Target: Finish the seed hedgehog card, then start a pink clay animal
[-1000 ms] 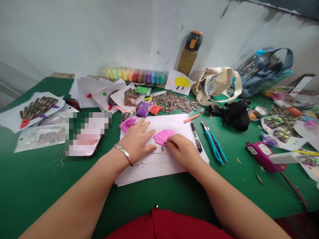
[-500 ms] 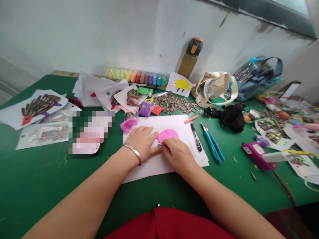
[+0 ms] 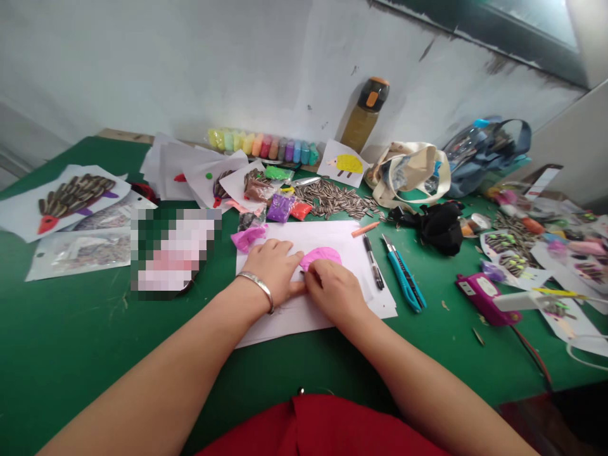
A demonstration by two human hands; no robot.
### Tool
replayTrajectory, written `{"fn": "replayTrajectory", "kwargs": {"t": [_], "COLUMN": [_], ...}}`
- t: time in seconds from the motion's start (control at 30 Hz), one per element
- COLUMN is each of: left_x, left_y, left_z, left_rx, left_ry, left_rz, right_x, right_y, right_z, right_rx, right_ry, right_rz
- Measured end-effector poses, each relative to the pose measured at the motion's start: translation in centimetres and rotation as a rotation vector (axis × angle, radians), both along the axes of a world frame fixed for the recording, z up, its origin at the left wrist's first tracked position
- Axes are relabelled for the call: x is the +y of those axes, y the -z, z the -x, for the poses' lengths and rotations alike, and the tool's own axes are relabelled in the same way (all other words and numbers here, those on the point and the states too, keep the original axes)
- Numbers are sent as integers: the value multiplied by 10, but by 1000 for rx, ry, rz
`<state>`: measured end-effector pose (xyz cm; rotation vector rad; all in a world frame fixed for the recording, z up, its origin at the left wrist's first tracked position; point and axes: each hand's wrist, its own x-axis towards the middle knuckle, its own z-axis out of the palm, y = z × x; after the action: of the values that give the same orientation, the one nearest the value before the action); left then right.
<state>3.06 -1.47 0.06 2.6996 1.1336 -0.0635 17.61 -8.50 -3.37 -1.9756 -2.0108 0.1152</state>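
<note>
My left hand [image 3: 273, 272] lies flat on the white paper [image 3: 285, 330], fingers spread, its fingertips at the left edge of a flattened pink clay oval [image 3: 323, 254]. Over the lower part of the oval, my right hand [image 3: 336, 290] is closed in a pinch. A small dark tip shows by its fingertips; what it belongs to is hidden. Right of the paper's middle lie a black pen [image 3: 373, 263] and an orange crayon-like stick [image 3: 365, 229]. Pink clay in a wrapper [image 3: 249, 237] sits at the paper's upper left corner.
A blue utility knife [image 3: 405, 273] lies right of the paper. Behind are a heap of sunflower seeds [image 3: 339, 199], small clay packets [image 3: 280, 208] and a water bottle [image 3: 363, 117]. A blurred-out phone-like object [image 3: 173, 253] and a seed hedgehog picture [image 3: 78, 196] lie left.
The camera view has shifted slightly. My right hand has edged a little up and left over the pink clay; my left hand stays flat on the paper.
</note>
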Motion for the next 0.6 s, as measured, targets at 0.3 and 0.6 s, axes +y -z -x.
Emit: {"fn": "replayTrajectory", "kwargs": {"t": [0.3,0.6], "left_x": [-1,-1], "left_y": [1,0], "left_z": [0,0], "left_rx": [27,41], "left_ry": [5,8], "left_rz": [-6,1], "right_x": [-2,-1], "right_y": [-1,-3], "right_z": [2,3], "right_rx": [24,21], "right_ry": [4,57], "right_rz": [7,8]}}
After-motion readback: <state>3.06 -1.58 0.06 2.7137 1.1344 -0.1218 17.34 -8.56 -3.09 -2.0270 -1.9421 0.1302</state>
